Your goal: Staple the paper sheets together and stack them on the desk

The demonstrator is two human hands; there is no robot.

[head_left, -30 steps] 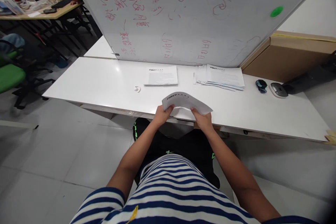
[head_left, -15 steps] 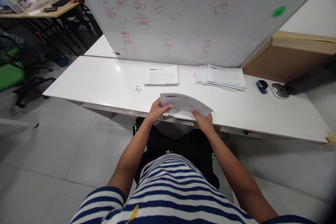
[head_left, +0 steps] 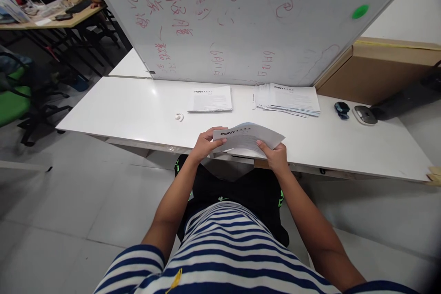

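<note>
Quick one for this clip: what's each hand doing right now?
Left hand: closed on the left end of the paper, thumb on its printed face.
Right hand: closed on the paper's right end, thumb also in front.

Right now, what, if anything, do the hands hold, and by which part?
Printed paper: the left hand holds its left end, the right hand its lower right part.

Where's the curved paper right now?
Head view, near centre: the curved paper is held between the left hand and right hand, by the near edge of the table.
</note>
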